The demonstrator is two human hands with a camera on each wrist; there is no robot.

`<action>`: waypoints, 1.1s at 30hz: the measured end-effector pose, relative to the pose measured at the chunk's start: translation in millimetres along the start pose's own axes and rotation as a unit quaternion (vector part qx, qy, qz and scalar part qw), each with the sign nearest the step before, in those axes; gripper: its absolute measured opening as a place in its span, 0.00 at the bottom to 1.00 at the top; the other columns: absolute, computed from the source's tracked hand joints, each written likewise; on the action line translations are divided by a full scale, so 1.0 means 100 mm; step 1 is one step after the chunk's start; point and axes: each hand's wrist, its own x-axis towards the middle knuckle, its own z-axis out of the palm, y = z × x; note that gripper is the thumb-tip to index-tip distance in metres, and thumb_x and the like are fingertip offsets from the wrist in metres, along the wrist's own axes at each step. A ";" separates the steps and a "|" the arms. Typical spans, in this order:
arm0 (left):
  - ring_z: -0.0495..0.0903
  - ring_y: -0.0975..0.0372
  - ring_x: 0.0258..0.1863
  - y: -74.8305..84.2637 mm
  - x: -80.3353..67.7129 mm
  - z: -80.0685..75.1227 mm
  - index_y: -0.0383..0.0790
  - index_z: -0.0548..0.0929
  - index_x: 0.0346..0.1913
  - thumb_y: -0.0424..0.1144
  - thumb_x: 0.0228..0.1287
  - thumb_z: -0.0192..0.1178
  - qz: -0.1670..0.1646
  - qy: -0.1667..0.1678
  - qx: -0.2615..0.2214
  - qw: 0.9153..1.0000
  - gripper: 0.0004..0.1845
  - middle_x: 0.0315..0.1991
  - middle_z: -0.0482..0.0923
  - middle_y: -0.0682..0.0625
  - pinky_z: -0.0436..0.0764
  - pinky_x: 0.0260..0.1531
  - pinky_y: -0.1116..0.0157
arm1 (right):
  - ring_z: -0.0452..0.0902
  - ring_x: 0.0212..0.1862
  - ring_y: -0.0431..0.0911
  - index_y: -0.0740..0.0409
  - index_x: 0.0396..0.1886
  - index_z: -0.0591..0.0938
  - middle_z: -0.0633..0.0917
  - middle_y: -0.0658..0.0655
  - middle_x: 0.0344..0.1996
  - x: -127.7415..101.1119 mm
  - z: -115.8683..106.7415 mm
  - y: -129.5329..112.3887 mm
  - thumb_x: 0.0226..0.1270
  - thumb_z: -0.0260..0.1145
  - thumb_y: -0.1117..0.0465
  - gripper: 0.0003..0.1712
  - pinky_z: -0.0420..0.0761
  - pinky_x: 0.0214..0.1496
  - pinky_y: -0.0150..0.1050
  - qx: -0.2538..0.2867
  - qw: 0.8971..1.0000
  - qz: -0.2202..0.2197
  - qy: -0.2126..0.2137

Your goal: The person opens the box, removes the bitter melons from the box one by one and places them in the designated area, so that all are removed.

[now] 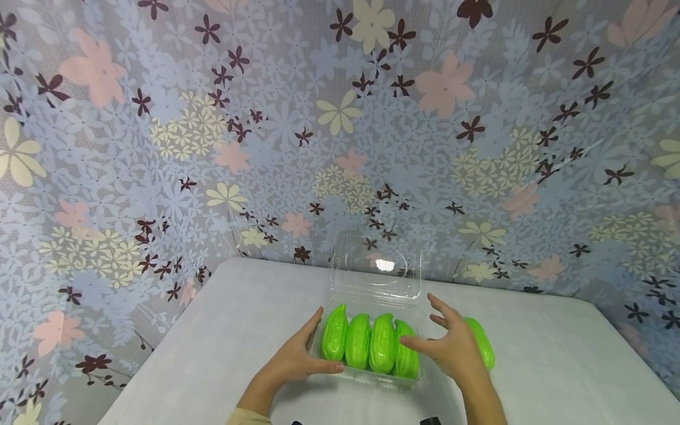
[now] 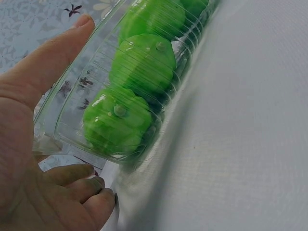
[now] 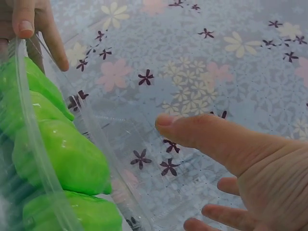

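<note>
A clear plastic clamshell box (image 1: pixel 372 378) stands on the table with its lid (image 1: pixel 372 286) raised at the back. Several bright green, ridged, gourd-like vegetables (image 1: pixel 358 342) lie side by side in it, their tips toward the lid. My left hand (image 1: pixel 294 357) spans the box's left front corner, thumb along the front rim and forefinger by the left side. At the right end, my right hand (image 1: pixel 448 345) hovers with fingers spread and holds nothing; its thumb (image 3: pixel 202 132) is apart from the vegetables in the right wrist view. Another green vegetable (image 1: pixel 482 342) lies outside the box, partly behind that hand.
The table (image 1: pixel 255 307) has a pale cloth top. A flower-patterned curtain or sheet (image 1: pixel 287 147) hangs right behind its back edge and down the left side. Two small black objects (image 1: pixel 430 421) poke in at the bottom of the head view.
</note>
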 end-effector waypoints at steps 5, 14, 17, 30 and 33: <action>0.52 0.39 0.75 0.00 0.00 0.00 0.49 0.50 0.82 0.53 0.42 0.83 0.000 -0.001 -0.002 1.000 0.67 0.79 0.51 0.39 0.55 0.69 0.35 | 0.68 0.69 0.63 0.54 0.79 0.62 0.63 0.66 0.74 -0.01 0.06 -0.01 0.44 0.86 0.48 0.64 0.80 0.57 0.61 0.002 1.000 -0.014 -0.007; 0.52 0.39 0.75 -0.02 0.00 0.00 0.51 0.49 0.82 0.52 0.43 0.83 -0.005 -0.003 -0.003 1.000 0.67 0.79 0.51 0.40 0.55 0.69 0.36 | 0.69 0.68 0.63 0.53 0.78 0.63 0.65 0.64 0.74 -0.01 0.16 -0.04 0.41 0.87 0.49 0.64 0.78 0.58 0.63 -0.003 1.000 -0.015 -0.023; 0.52 0.39 0.75 -0.02 0.01 0.00 0.50 0.49 0.82 0.53 0.43 0.83 -0.004 -0.003 -0.004 1.000 0.67 0.79 0.51 0.40 0.54 0.69 0.36 | 0.70 0.67 0.63 0.54 0.78 0.64 0.67 0.64 0.73 -0.01 0.20 -0.05 0.40 0.88 0.48 0.65 0.77 0.58 0.63 -0.010 0.999 -0.020 -0.024; 0.51 0.40 0.76 -0.03 0.01 0.00 0.53 0.49 0.82 0.53 0.43 0.83 -0.005 -0.005 -0.011 1.000 0.67 0.79 0.50 0.41 0.54 0.70 0.36 | 0.73 0.63 0.65 0.57 0.76 0.66 0.66 0.70 0.71 0.01 0.33 -0.07 0.38 0.88 0.49 0.64 0.77 0.58 0.64 -0.038 0.998 -0.043 -0.028; 0.51 0.40 0.76 -0.04 0.02 0.00 0.55 0.49 0.82 0.53 0.43 0.83 -0.006 -0.005 -0.012 1.000 0.67 0.79 0.50 0.42 0.54 0.70 0.37 | 0.73 0.63 0.65 0.57 0.76 0.67 0.66 0.70 0.71 0.00 0.35 -0.09 0.38 0.88 0.49 0.64 0.77 0.58 0.63 -0.045 0.998 -0.043 -0.025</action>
